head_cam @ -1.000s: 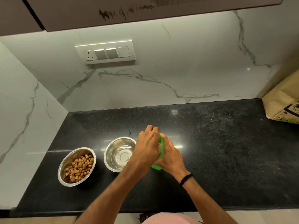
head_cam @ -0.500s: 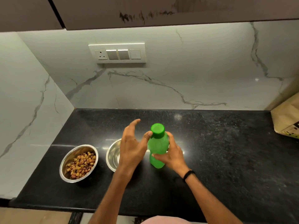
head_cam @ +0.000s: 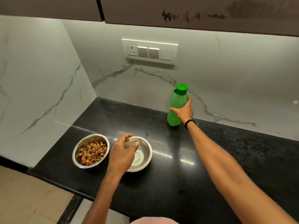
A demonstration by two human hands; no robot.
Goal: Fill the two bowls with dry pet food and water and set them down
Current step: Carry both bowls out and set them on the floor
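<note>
The right hand [head_cam: 183, 111] wraps the waist of the capped green bottle [head_cam: 176, 106], upper right of centre, standing at the wall. The left hand [head_cam: 121, 155] hovers loosely spread, holding nothing, over the near rim of the water bowl [head_cam: 142, 156], lower centre. Just left of it sits the kibble bowl [head_cam: 90, 150]. Both are thin, smooth, polished steel, likely slippery on the glossy black counter [head_cam: 178, 175]. The water one probably sloshes: best taken by the rim and kept level.
</note>
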